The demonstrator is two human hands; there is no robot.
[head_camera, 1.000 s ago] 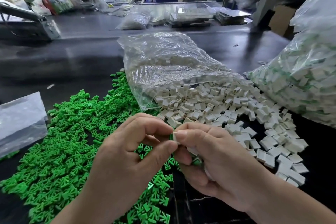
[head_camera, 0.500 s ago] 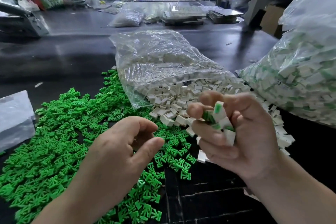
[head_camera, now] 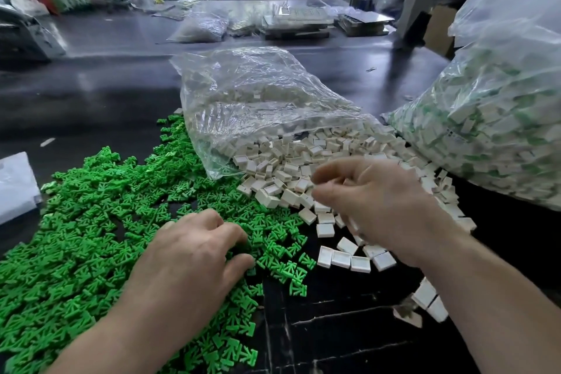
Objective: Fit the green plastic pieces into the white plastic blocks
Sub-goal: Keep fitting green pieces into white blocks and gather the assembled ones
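Nearest, the left hand (head_camera: pixel 194 255) lies palm down on the heap of green plastic pieces (head_camera: pixel 91 222). Its fingers are curled and their tips are dug in among the pieces, the thumb tip pressed against them too; whether a piece is pinched between them I cannot tell. The heap spreads away from this hand to its left and beyond it, over the dark tabletop (head_camera: pixel 334 328). Just right of the thumb, a short row of white plastic blocks (head_camera: pixel 343 258) lies apart from the rest, under the right wrist. The right hand (head_camera: pixel 379 200) hangs a little farther out, palm down over the near edge of the white spill. Its fingers are loosely bent and parted, but it is blurred, so I cannot tell whether it holds anything. Beyond its fingertips the blocks pile thicker and run into the open mouth of a clear bag (head_camera: pixel 258 94), which lies on its side. Right of this hand, a big, full plastic sack (head_camera: pixel 501 100) holds white blocks showing green. Far left of the left hand lies a flat, pale plastic bag (head_camera: pixel 15 182).
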